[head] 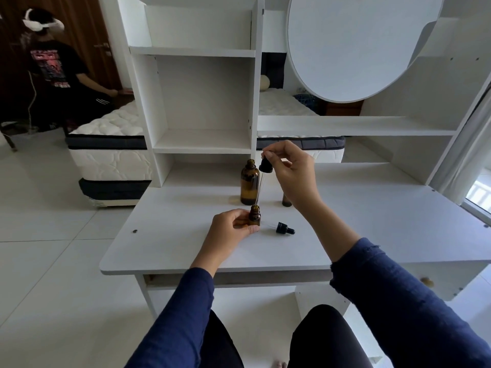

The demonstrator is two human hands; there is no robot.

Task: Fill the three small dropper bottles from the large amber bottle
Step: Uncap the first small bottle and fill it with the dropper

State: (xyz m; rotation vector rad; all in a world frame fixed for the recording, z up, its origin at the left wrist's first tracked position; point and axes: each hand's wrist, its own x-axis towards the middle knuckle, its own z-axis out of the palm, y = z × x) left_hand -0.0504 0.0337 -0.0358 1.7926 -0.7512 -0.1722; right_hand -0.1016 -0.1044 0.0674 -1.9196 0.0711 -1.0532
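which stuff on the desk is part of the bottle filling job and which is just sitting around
Part of the job:
- large amber bottle, open
- small dropper bottle in the left hand
- long dropper pinched by the right hand, tip at that bottle's mouth
- small dropper cap lying on the desk
- another small bottle, mostly hidden behind the right wrist

Just there:
- shelves
- round mirror

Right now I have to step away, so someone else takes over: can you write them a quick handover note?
Left hand steadies a small dropper bottle, open, on the table.
Right hand holds the long dropper, its tip at that bottle's mouth.
Large amber bottle stands open behind; a small dropper cap lies beside.
Another small bottle is half hidden; the third is out of sight.
Fill levels unreadable; filling underway.
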